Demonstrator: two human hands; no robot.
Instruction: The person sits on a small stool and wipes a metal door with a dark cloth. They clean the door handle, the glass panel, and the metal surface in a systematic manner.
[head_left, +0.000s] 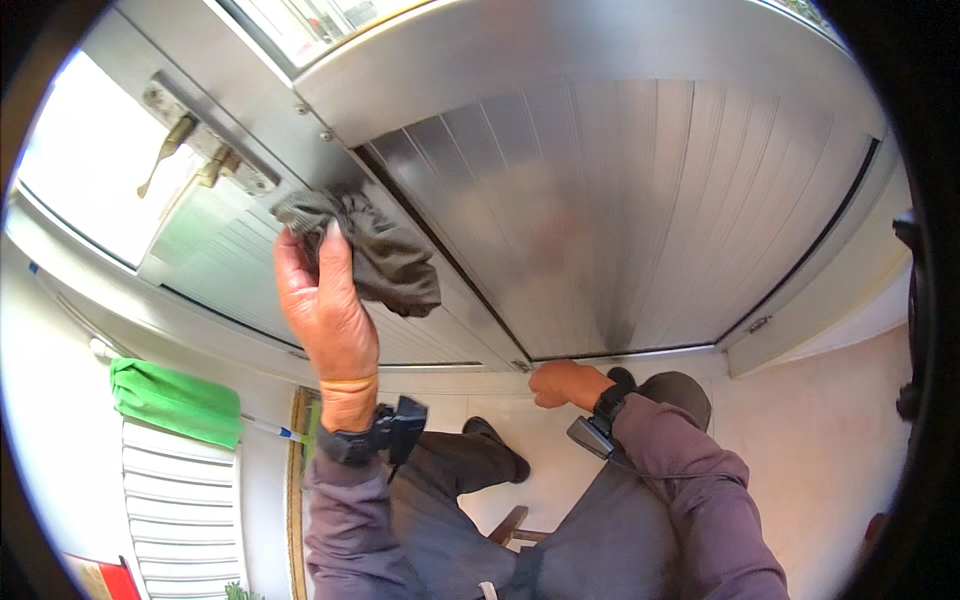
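My left hand (326, 300) grips a crumpled dark grey cloth (394, 259) between thumb and fingers, against the metal frame of a panelled door (585, 217). The cloth's loose end hangs to the right of the hand. Up and to the left of it sits a worn door handle (171, 146) on a long lock plate (255, 176). My right hand (570, 382) is curled low in front of me, near the door's bottom edge; whether its fingers hold anything is hidden.
At the left, a green cloth (180, 401) lies over the top of a white slatted unit (180, 495). A pole with a blue part (285, 433) is beside it. Part of a wooden stool (511, 525) shows between my legs. A white wall (817, 322) bounds the right side.
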